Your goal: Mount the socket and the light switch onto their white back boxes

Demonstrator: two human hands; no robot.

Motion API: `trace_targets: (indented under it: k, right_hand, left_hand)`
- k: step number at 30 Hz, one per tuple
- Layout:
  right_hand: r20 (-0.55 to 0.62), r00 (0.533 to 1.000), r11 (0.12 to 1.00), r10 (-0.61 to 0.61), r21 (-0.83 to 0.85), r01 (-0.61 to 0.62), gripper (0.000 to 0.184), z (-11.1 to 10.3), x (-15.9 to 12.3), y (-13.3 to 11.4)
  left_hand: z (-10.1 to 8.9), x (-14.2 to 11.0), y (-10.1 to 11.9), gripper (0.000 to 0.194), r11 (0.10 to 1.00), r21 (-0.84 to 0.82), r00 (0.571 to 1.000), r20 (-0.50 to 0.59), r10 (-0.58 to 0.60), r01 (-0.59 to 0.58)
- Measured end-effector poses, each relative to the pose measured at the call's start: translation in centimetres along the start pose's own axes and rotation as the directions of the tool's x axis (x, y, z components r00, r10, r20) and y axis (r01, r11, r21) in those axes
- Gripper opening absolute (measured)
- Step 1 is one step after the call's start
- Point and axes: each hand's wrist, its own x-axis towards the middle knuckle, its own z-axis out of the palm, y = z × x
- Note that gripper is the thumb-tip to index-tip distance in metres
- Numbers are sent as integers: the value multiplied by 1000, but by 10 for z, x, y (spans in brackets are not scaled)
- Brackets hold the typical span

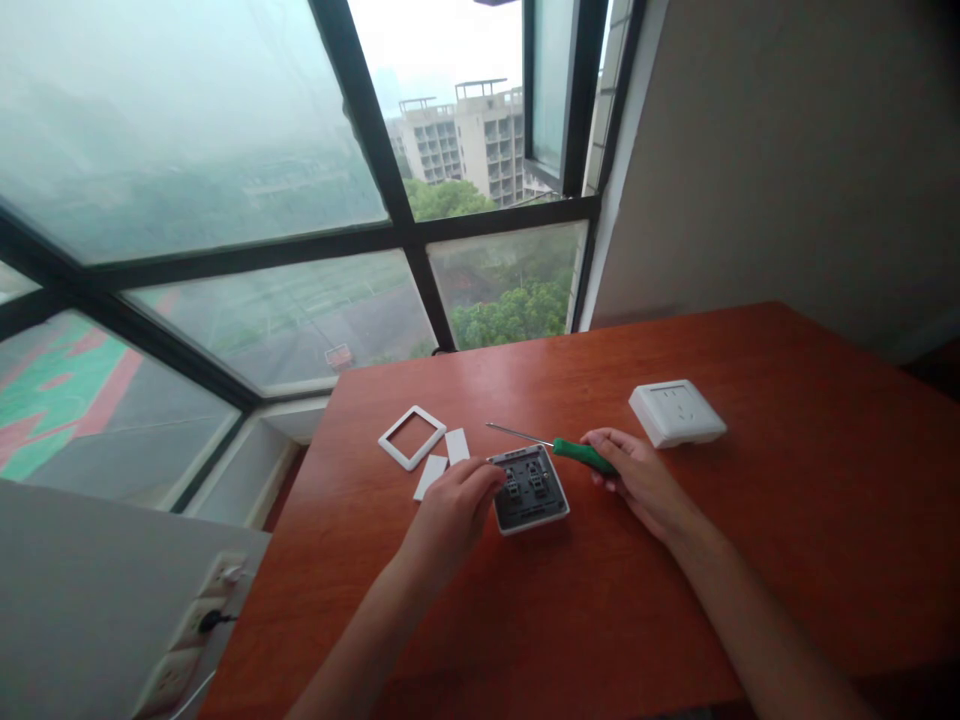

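Observation:
My right hand (pixel 634 475) grips a screwdriver by its green handle (pixel 585 455), and the thin metal shaft points left over the far edge of a wall switch (pixel 531 505). The switch lies on the table with its dark inner plate and two rocker mechanisms bare, inside a white rim. My left hand (pixel 461 500) is closed over the left side of the switch, fingertips together at its left mechanism. Whatever may be between those fingertips is hidden. Just beyond this hand lie two white rocker covers (pixel 430 476) and a square white frame (pixel 387 440).
A white wall socket in its box (pixel 679 412) sits to the right on the reddish-brown table (pixel 600 620). Windows with dark frames (pixel 409 235) rise behind the table. Low at the left, wall outlets (pixel 191 622) hold plugs and a cable.

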Motion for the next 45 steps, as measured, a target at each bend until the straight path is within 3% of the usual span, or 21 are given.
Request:
trace_targets:
  k: [11, 23, 29, 36, 45]
  right_hand:
    - [8, 1000, 1000, 4, -20, -3, 33, -1, 2, 3]
    - [-2, 1000, 1000, 1, -26, -1, 35, 0, 0, 1]
    - [-14, 1000, 1000, 2, -20, -2, 38, 1, 0, 0]
    - [-9, 1000, 1000, 1, -16, -1, 37, 1, 0, 0]
    - [-8, 1000, 1000, 10, -17, -10, 38, 0, 1, 1]
  left_hand:
    - [-5, 7, 12, 19, 981, 166, 986, 145, 76, -100]
    - [6, -2, -1, 11, 999, 25, 999, -48, -18, 20]
    - [6, -2, -2, 15, 998, -62, 993, -117, 3, -11]
    - [5, -4, -4, 16, 994, -106, 993, -115, -29, 17]
    - [8, -2, -7, 16, 941, -260, 962, -107, -249, 215]
